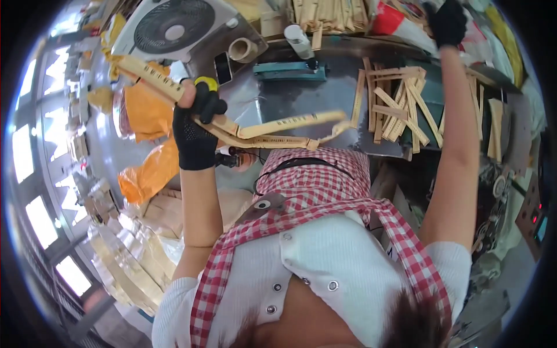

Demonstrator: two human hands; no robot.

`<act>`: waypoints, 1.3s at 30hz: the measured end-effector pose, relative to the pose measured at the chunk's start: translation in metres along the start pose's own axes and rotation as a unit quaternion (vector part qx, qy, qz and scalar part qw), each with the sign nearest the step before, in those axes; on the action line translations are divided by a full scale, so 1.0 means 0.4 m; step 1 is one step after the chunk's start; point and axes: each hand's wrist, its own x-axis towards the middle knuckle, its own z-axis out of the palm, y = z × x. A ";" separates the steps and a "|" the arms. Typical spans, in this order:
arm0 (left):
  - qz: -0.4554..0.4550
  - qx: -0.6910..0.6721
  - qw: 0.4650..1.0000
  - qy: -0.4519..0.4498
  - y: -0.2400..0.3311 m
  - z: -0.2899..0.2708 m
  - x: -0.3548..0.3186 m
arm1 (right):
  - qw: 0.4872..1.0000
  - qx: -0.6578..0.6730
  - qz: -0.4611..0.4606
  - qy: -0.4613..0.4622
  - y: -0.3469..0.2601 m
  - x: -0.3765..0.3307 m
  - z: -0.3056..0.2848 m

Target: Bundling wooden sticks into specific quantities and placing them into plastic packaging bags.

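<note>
My left hand [200,124], in a black fingerless glove, is closed around several long tan printed strips [278,129]. They stick out on both sides of the fist, and the right ends are bent and apart. A small yellow item [207,84] shows at the top of this hand. Far off at the upper right, my right hand [448,24], also black-gloved, is stretched over a red and white bag [394,20]. Its fingers are dark and smeared. Beneath my right forearm, a loose heap of similar tan strips [400,107] lies on the dark metal tabletop [342,87].
A teal bar-shaped tool [290,71] lies at the table's middle, beside a white bottle [298,40]. Further left are a cardboard tube [242,50], a phone [223,68] and a fan [174,29]. More strips [331,13] are stacked at the back. Orange bags [152,110] lie left.
</note>
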 end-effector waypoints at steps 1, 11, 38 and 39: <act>-0.001 -0.003 1.000 -0.014 -0.004 0.025 0.027 | 0.984 0.147 -0.083 -0.064 0.064 -0.076 0.098; -0.041 -0.127 0.982 -0.135 0.017 0.015 0.080 | 0.434 0.719 0.096 -0.535 -0.486 -0.533 -0.433; -0.035 0.266 0.963 0.007 -0.123 0.094 0.045 | 0.527 0.677 0.246 -0.450 -0.516 -0.432 -0.544; 0.033 0.298 0.954 -0.011 -0.124 0.112 0.042 | 0.502 0.694 0.255 -0.448 -0.518 -0.437 -0.552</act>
